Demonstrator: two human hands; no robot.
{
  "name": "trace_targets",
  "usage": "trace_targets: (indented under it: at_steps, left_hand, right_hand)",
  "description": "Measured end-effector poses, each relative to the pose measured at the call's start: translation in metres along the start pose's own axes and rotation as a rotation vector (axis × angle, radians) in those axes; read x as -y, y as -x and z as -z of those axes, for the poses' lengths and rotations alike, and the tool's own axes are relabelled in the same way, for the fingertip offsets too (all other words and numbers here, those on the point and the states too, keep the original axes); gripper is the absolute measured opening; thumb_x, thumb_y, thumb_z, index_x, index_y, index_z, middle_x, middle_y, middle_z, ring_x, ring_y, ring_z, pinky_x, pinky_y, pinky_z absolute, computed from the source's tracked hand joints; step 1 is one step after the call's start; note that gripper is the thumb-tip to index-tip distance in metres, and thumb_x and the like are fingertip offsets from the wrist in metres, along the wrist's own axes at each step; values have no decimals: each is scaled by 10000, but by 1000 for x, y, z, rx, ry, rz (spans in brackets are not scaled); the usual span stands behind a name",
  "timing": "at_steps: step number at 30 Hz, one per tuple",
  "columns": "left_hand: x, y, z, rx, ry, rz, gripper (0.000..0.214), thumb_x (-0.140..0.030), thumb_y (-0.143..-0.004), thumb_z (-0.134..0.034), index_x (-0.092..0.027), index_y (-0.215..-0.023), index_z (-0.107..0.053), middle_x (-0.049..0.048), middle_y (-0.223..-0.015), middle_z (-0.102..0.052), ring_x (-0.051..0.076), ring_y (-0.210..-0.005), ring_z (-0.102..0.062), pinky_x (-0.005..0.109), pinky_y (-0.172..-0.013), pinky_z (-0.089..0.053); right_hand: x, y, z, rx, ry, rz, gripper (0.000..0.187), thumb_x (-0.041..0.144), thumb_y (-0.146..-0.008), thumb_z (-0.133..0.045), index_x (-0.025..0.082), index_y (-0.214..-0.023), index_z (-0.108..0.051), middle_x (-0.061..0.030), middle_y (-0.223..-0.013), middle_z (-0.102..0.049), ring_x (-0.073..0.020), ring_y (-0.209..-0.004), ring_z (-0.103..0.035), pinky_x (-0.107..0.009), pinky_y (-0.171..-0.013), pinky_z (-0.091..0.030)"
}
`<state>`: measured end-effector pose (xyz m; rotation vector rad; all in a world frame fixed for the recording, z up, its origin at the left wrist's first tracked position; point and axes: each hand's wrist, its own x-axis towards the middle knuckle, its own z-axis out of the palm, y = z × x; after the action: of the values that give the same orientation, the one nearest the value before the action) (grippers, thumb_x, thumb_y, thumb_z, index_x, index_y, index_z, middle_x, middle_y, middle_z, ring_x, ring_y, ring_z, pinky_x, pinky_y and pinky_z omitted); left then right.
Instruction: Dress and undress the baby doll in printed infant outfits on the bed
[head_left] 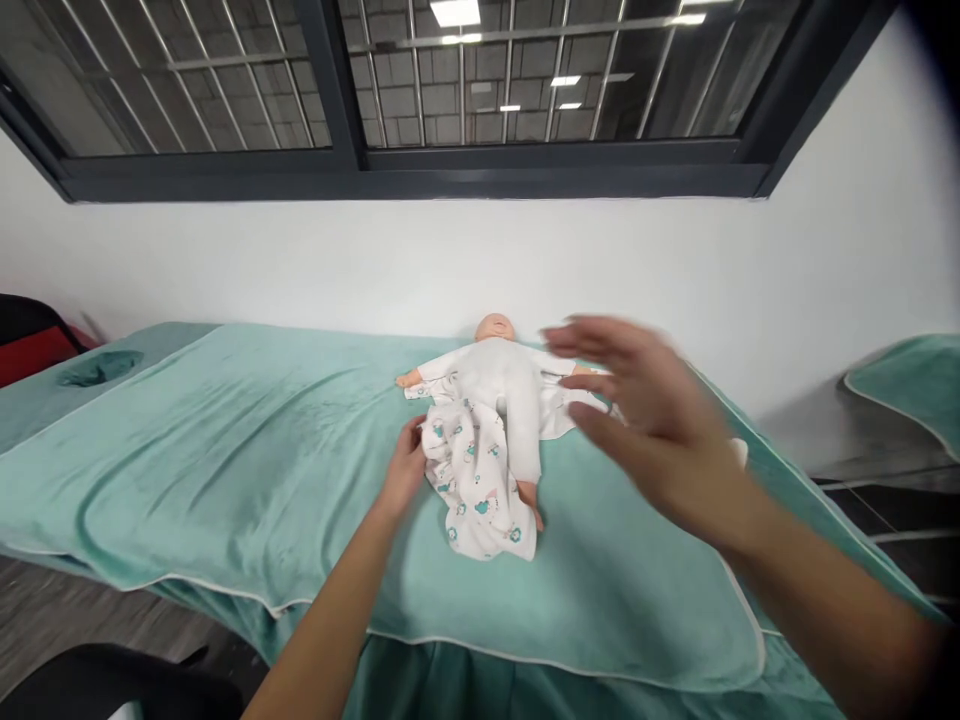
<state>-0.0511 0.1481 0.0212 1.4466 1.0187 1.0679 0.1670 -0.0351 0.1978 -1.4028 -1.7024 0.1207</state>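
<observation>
A baby doll (pixel 527 425) in white lies face up on the bed, its arms spread to both sides. A white romper with teal animal prints (pixel 480 490) is spread beneath its arms and covers one of its legs. The other leg lies on top, with the foot bare. My left hand (pixel 407 465) has its fingers curled at the left edge of the romper, over the covered leg; the thumb is hard to see. Raised above the bed on the right, my right hand (pixel 645 400) is blurred, fingers apart and holding nothing. It hides part of the romper's far sleeve side.
A teal blanket (pixel 225 450) covers the bed, which has a face hole (pixel 101 368) at its left end. Behind it are a white wall (pixel 375 260) and a barred window (pixel 465 170). A black chair (pixel 120 680) stands at the lower left.
</observation>
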Motion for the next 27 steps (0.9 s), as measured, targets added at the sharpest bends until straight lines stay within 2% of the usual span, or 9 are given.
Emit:
trace_targets:
  at_steps: [2,6,10,15,18,20,23,25,27]
  left_hand:
    - [0,17,-5,111,12,-24,595,-456,-818,-644,-192,-1335,-515,121,-1288,-624,249,-1140,-606,353,-929,-505]
    - [8,48,-19,193,-43,-111,819,-383,-670,-818,-185,-1374,-450,155,-1376,-552,273,-1225,-568,381,-1009,-480]
    - [12,56,-28,125,-226,-148,694,-345,-656,-811,-161,-1261,-525,140,-1243,-622,268,-1112,-615,399,-958,-494]
    - [-2,31,-9,153,-353,-191,410,-270,-736,-699,-183,-1135,-661,96,-1129,-712,273,-1044,-649,386,-925,-490]
    - [-19,5,11,9,-333,-179,363,-216,-741,-635,-166,-1098,-682,84,-1097,-727,262,-1001,-660,363,-881,-507]
    - [-39,-7,22,-37,-347,-128,330,-188,-727,-609,-163,-1039,-712,81,-1060,-736,266,-990,-662,367,-881,-511]
    - [-79,-10,25,184,-340,-14,318,-269,-762,-650,-216,-1062,-742,66,-1147,-725,275,-1071,-656,386,-953,-499]
    - [-100,-6,13,173,-293,-73,338,-336,-845,-602,-253,-1153,-711,38,-1288,-664,251,-1212,-591,379,-1061,-439]
    - [-106,-7,-7,196,-214,27,340,-368,-885,-559,-241,-1172,-687,52,-1272,-666,235,-1188,-601,377,-1056,-444]
  right_hand:
    - [-26,-6,-30,81,-6,-47,543,263,-960,-494,321,-1479,-344,-56,-1498,-445,-241,-1376,-446,-439,-1080,-467]
    - [-89,-13,-97,287,163,-239,602,243,-878,-588,108,-1436,-408,-197,-1474,-454,-320,-1384,-417,-499,-1160,-348]
    - [-98,-4,-134,304,190,-45,482,129,-911,-451,107,-1392,-466,-177,-1426,-515,-277,-1371,-431,-472,-1168,-319]
    - [-66,0,-145,397,41,47,391,177,-976,-387,213,-1341,-523,-105,-1269,-632,-237,-1220,-562,-425,-1048,-444]
    - [-75,-16,-144,337,51,77,387,269,-977,-453,227,-1357,-511,-93,-1332,-605,-244,-1262,-532,-429,-1093,-409]
    - [-100,-37,-140,220,98,61,430,317,-965,-477,202,-1378,-491,-113,-1426,-537,-258,-1344,-461,-447,-1161,-335]
    - [-156,-78,-130,28,161,-90,512,354,-944,-458,120,-1400,-452,-183,-1477,-460,-290,-1399,-394,-471,-1197,-277]
    - [-195,-107,-122,-41,212,-217,563,370,-910,-480,79,-1390,-452,-216,-1444,-472,-320,-1378,-410,-479,-1179,-294]
    - [-230,-134,-117,-55,261,-389,636,385,-903,-475,29,-1425,-402,-255,-1475,-427,-341,-1402,-383,-469,-1170,-296]
